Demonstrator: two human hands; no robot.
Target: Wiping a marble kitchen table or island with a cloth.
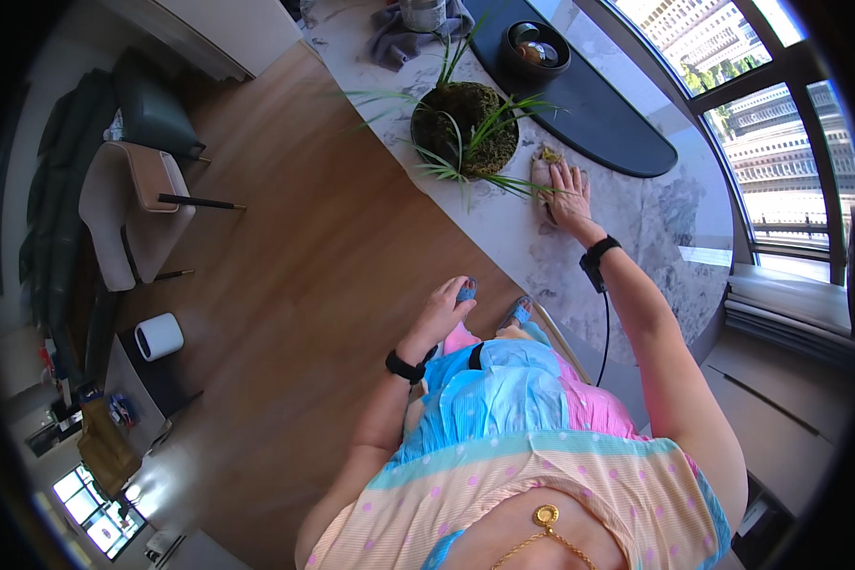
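Note:
My right hand (568, 198) lies flat on a folded beige cloth (541, 171) with a yellowish patch, pressing it to the marble-patterned tabletop (495, 224). Most of the cloth is hidden under the palm and fingers. Just left of it stands a round mossy planter (495, 114), whose long green blades droop over towards my fingers. My left hand (438, 313) hangs in the air beside the table's edge, above the wooden floor. It holds nothing, and its thumb stands apart from the loosely bent fingers.
Behind the cloth lies a dark oval tray (613, 135) bearing a black bowl (538, 68) with small items. A grey towel (392, 46) and a jar (424, 13) sit farther back. Windows (776, 142) line the right; a chair (135, 206) stands left.

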